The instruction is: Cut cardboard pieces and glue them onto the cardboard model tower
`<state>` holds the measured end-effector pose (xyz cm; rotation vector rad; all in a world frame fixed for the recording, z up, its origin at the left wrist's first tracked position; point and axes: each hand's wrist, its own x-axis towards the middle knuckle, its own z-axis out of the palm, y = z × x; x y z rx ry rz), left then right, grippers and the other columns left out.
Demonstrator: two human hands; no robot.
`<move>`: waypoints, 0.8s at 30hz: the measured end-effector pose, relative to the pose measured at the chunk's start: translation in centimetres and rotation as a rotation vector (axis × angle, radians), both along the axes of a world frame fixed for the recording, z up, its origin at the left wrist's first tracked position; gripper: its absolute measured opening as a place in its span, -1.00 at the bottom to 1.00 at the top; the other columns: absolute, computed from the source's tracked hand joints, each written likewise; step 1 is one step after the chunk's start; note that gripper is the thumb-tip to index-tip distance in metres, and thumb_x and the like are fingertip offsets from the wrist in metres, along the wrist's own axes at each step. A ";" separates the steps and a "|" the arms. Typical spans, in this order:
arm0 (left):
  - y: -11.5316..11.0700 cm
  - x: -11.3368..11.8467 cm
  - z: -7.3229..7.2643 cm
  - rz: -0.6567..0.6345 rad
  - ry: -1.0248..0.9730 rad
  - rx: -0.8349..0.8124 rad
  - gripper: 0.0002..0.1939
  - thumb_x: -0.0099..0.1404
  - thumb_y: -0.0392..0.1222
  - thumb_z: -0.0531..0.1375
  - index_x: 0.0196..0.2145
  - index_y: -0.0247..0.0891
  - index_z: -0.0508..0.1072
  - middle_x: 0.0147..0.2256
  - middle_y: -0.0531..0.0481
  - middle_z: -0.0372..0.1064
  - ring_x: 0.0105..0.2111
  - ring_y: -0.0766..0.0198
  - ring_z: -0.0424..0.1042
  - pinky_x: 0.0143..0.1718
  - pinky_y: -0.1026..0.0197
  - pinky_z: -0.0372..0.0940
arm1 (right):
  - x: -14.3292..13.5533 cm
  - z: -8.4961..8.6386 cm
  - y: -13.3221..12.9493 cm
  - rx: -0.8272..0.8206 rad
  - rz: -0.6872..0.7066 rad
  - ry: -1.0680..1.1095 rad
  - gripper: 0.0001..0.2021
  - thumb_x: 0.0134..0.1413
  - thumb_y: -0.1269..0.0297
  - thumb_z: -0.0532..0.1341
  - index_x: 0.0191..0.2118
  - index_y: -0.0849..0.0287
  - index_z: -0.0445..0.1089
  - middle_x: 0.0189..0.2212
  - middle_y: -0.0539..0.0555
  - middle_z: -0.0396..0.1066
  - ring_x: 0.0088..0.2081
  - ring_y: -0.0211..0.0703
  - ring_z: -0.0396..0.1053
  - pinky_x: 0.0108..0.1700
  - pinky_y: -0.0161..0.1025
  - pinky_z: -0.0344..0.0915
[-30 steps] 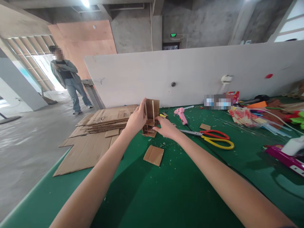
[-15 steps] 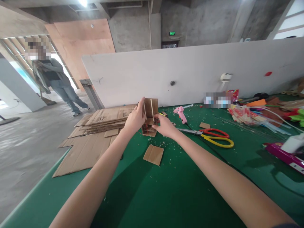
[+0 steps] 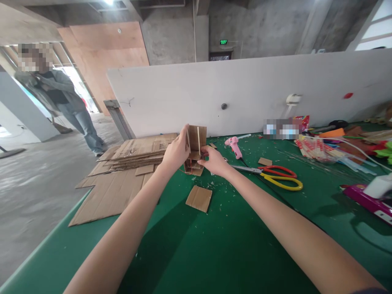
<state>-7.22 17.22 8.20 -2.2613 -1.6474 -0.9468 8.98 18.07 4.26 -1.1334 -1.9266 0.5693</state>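
Small cardboard model (image 3: pixel 195 150) stands upright on the green worktop (image 3: pixel 220 245), toward its far edge, just in front of the white partition. Left hand (image 3: pixel 176 153) grips its left wall, fingers (image 3: pixel 184 136) up along the tall panel. Right hand (image 3: pixel 214 161) pinches the low right side, fingertips touching the cardboard. Loose cardboard square (image 3: pixel 199 198) lies just nearer than the model. Scissors (image 3: pixel 272 177) and pink glue gun (image 3: pixel 233 146) sit to the right. Flattened cardboard stack (image 3: pixel 134 153) overhangs the left edge.
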 end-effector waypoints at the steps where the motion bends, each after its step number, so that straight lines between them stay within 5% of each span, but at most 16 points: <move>1: 0.0 0.0 0.0 0.000 -0.001 0.001 -0.24 0.21 -0.41 -0.01 0.34 -0.24 -0.16 -0.13 -0.23 0.45 -0.23 0.06 0.48 -0.26 0.09 0.34 | 0.0 0.0 0.0 -0.003 -0.002 0.002 -0.64 -0.04 0.50 0.27 -0.06 0.27 0.33 -0.10 0.19 0.44 -0.15 -0.13 0.41 -0.06 -0.12 0.34; 9: -0.4 0.2 0.4 0.014 0.056 -0.024 -0.15 0.20 -0.39 -0.01 0.36 -0.20 -0.32 -0.13 -0.25 0.44 -0.32 0.07 0.48 -0.30 0.10 0.35 | 0.5 0.4 -0.4 0.039 0.029 -0.194 -0.41 -0.04 0.36 0.31 0.14 0.25 0.17 -0.01 0.29 0.36 -0.02 0.05 0.34 -0.04 -0.03 0.30; 24: -1.0 0.7 1.7 0.163 0.217 -0.096 -0.10 0.18 -0.33 0.05 0.36 -0.16 -0.36 -0.19 -0.14 0.48 -0.29 0.08 0.48 -0.29 0.13 0.33 | -0.4 -1.7 0.5 0.206 -0.114 -0.068 -0.68 -0.10 0.43 0.26 -0.14 0.21 0.28 -0.20 0.17 0.42 -0.15 -0.02 0.38 -0.10 -0.11 0.31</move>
